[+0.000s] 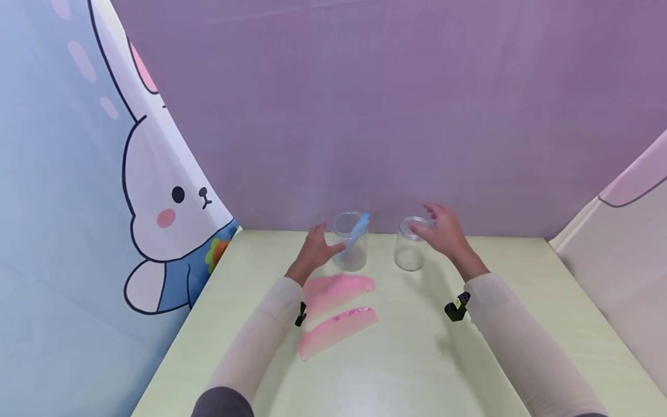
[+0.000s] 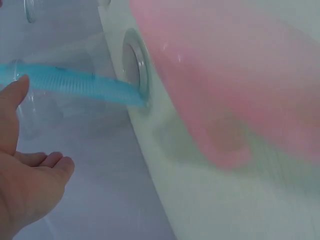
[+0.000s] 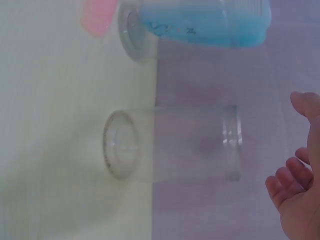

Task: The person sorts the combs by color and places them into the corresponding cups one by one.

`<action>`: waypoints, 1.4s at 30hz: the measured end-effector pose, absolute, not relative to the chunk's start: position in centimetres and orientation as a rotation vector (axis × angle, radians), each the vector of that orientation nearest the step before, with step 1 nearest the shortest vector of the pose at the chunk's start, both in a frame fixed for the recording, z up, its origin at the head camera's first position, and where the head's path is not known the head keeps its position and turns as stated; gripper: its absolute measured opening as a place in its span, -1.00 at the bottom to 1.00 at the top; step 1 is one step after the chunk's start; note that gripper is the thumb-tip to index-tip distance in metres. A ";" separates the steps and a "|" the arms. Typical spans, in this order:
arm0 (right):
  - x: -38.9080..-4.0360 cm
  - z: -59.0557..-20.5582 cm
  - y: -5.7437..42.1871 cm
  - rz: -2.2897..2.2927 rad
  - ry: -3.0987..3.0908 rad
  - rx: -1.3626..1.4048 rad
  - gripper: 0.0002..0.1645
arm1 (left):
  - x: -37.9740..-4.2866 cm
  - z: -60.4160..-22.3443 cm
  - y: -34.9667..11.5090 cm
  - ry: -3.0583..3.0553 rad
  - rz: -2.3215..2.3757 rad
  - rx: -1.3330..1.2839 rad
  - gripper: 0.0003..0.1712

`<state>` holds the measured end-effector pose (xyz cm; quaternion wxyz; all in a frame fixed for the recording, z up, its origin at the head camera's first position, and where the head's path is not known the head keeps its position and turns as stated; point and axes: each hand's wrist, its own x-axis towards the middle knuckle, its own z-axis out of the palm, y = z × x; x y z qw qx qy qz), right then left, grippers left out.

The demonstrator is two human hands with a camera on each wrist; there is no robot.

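A clear jar [image 1: 350,263] stands upright near the back edge of the table with a blue comb [image 1: 359,226] leaning inside it. My left hand [image 1: 316,249] is at that jar's left side, thumb and fingers spread; in the left wrist view the thumb overlaps the comb's upper end. To the right stands a second clear jar [image 1: 409,258], with nothing visible inside. Beside its rim is my right hand [image 1: 445,231], fingers spread apart. The right wrist view shows a gap between those fingers and the jar's top.
Two pink combs, a farther one [image 1: 341,289] and a nearer one [image 1: 339,332], lie on the pale table [image 1: 417,359] in front of the left jar. A purple cloth [image 1: 391,116] hangs behind the table, and a rabbit-print cloth [image 1: 156,174] hangs at the left.
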<state>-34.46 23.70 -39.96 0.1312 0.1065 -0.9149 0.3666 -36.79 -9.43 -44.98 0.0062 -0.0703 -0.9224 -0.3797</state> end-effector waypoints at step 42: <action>-36.4 -46.4 24.8 1.195 -2.670 0.165 -0.07 | -26.4 -50.7 -15.4 -3.225 -0.364 -0.630 -0.55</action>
